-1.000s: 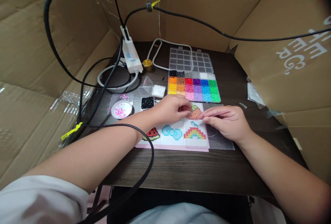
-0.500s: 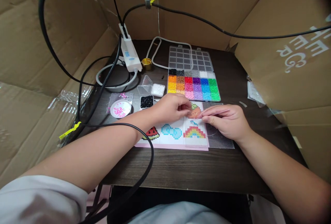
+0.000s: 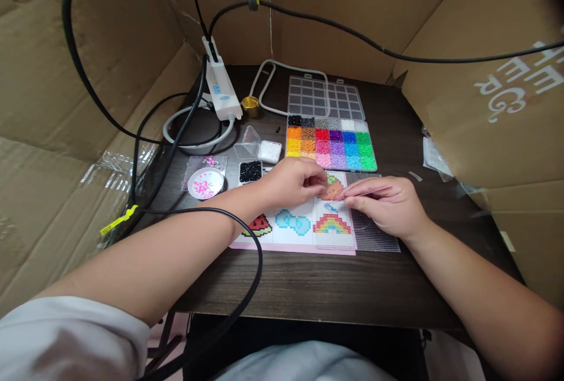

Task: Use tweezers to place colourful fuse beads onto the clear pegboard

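In my right hand (image 3: 390,205) is a pair of thin pinkish tweezers (image 3: 373,190), pinched between thumb and fingers. Their tips point left over the pattern sheet (image 3: 293,241), near the orange fruit picture (image 3: 331,191) and just above the rainbow picture (image 3: 332,224). My left hand (image 3: 302,182) rests over the sheet's upper part with its fingers curled together beside the orange picture. What those fingers hold, if anything, is hidden. A blue bow picture (image 3: 292,222) and a watermelon picture (image 3: 259,225) lie below my left wrist, the melon partly covered by the forearm.
A bead box (image 3: 330,145) with many colours stands behind my hands. Left of it are black beads (image 3: 251,171), white beads (image 3: 270,151) and a dish (image 3: 206,183) of pink ones. A clear pegboard (image 3: 377,231) lies right. A black cable (image 3: 259,263) loops across my left forearm.
Both hands stay almost where they were, with the tweezers held over the same spot. The view has shifted very slightly.
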The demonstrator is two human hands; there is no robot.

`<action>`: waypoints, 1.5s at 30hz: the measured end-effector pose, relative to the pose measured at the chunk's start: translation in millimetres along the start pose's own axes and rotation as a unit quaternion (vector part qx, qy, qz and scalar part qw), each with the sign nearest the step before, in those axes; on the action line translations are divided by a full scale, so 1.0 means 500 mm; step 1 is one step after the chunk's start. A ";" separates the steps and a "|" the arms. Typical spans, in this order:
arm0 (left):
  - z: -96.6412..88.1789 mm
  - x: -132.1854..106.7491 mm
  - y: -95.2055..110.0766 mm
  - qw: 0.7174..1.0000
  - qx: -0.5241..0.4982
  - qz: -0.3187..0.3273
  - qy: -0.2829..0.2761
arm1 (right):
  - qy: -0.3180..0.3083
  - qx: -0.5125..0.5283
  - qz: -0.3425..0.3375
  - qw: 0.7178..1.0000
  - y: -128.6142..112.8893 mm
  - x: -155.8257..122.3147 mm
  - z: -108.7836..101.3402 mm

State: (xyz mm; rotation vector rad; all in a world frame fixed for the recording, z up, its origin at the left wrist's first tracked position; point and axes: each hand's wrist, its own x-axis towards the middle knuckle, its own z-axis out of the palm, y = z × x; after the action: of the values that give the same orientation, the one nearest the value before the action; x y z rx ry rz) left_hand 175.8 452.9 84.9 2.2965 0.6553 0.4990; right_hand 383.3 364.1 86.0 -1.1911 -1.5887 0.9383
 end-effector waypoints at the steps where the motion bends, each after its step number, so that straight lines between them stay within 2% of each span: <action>1: 0.000 0.000 0.000 1.000 0.000 -0.001 -0.001 | 0.000 -0.001 0.002 1.000 -0.001 0.000 0.000; 9: -0.002 0.001 0.003 1.000 -0.004 -0.003 -0.002 | 0.019 0.012 0.039 0.999 0.005 0.001 -0.006; 14: -0.002 0.001 0.001 1.000 -0.006 -0.005 -0.005 | 0.048 0.114 0.091 0.988 0.016 0.003 -0.012; 18: -0.001 0.000 -0.003 1.000 -0.006 -0.009 -0.003 | 0.127 0.185 0.083 0.971 0.015 0.020 -0.030; 25: -0.004 -0.002 -0.007 1.000 -0.007 -0.007 0.002 | 0.303 0.168 0.043 0.937 0.049 0.086 -0.090; 28: -0.005 -0.003 -0.007 1.000 -0.005 -0.004 0.008 | 0.332 0.141 0.031 0.932 0.075 0.109 -0.102; 32: -0.006 -0.002 -0.008 1.000 -0.003 -0.003 0.010 | 0.340 0.130 0.042 0.931 0.092 0.120 -0.096; 38: -0.009 -0.001 -0.005 1.000 -0.005 -0.008 0.004 | 0.277 0.084 0.067 0.955 0.079 0.110 -0.074; 45: -0.008 -0.001 -0.003 1.000 -0.005 -0.014 0.002 | 0.264 0.067 0.074 0.959 0.083 0.108 -0.073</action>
State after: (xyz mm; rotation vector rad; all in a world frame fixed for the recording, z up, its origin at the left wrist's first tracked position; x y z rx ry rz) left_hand 172.6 455.5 86.8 2.2745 0.6844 0.4919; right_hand 422.9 428.3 70.2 -1.3409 -1.0071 0.7265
